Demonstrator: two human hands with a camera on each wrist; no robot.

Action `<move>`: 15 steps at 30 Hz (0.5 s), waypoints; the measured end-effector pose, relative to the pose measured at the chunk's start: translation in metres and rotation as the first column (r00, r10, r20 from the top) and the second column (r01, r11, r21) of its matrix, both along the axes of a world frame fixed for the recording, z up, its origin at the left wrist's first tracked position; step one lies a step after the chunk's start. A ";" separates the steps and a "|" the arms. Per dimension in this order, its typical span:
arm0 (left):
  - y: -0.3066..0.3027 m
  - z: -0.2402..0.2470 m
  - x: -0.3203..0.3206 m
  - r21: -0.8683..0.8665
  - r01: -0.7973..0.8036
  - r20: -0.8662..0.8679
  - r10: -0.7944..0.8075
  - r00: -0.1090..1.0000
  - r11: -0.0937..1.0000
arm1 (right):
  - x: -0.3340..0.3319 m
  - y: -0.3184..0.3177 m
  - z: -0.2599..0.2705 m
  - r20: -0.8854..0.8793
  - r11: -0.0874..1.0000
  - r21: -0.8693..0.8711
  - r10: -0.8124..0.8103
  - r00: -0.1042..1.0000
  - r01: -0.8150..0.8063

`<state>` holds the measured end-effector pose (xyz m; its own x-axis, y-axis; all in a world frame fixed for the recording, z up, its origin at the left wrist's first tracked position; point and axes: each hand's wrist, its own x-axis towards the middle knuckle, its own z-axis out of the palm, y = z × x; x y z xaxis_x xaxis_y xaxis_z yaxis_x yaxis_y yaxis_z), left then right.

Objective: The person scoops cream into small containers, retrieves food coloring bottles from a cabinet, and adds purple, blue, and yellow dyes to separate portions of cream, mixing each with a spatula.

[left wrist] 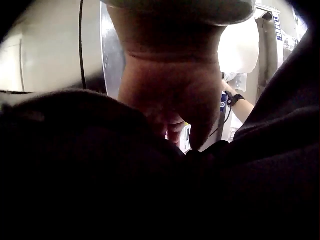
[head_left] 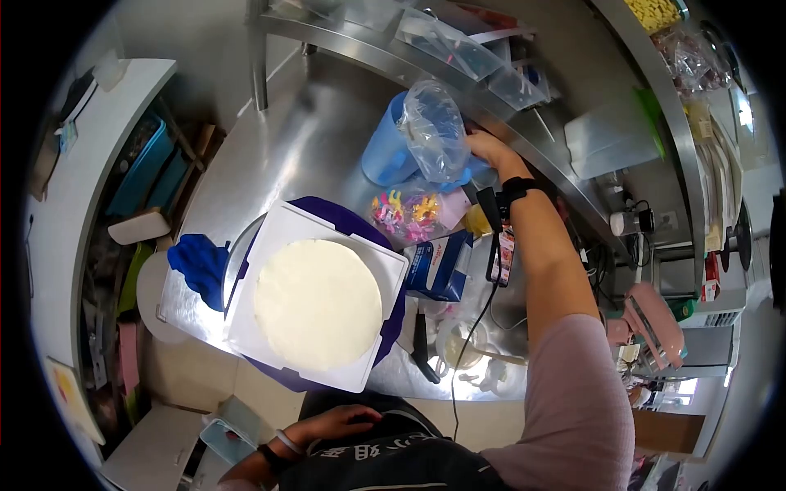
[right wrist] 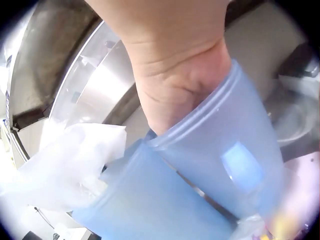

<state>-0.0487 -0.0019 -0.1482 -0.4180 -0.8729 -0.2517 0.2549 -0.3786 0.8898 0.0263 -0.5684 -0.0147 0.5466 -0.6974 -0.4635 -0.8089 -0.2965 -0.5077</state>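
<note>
My right hand [head_left: 489, 149] reaches to the back of the steel table, beside a blue cup [head_left: 385, 143] and a clear plastic bag [head_left: 438, 135]. In the right wrist view the hand [right wrist: 182, 95] dips past the rim of a second translucent blue cup [right wrist: 235, 145], its fingers hidden; whether they hold anything I cannot tell. My left hand [head_left: 344, 424] rests at the lap with relaxed fingers, against dark cloth in the left wrist view. A round, smooth white cake [head_left: 319, 303] sits on a white square board [head_left: 372, 380], over a purple round base [head_left: 391, 344].
A blue cloth [head_left: 199, 266] lies left of the cake. Bagged colourful decorations [head_left: 401, 214], a blue box [head_left: 442, 266], a phone [head_left: 501, 258] with a black cable and a clear cup [head_left: 461, 342] stand to its right. A steel shelf [head_left: 368, 53] overhangs the back.
</note>
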 end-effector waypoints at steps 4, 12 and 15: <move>-0.003 -0.001 0.003 0.045 -0.005 -0.049 0.007 0.999 0.999 | -0.013 -0.025 -0.031 0.145 0.963 -0.175 0.233 0.961 -0.207; 0.000 -0.003 0.004 0.101 -0.062 -0.069 0.069 0.995 0.993 | -0.017 -0.003 -0.007 -0.019 0.937 -0.313 0.160 0.987 -0.158; 0.000 0.003 0.008 0.140 -0.060 -0.030 0.064 0.997 0.988 | -0.034 0.012 -0.004 -0.011 0.780 -0.541 0.368 0.930 -0.315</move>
<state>-0.0409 -0.0020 -0.1450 -0.3746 -0.8549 -0.3590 0.3109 -0.4806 0.8200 -0.0079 -0.5563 -0.0186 0.8162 -0.5775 -0.0189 -0.5620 -0.7860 -0.2576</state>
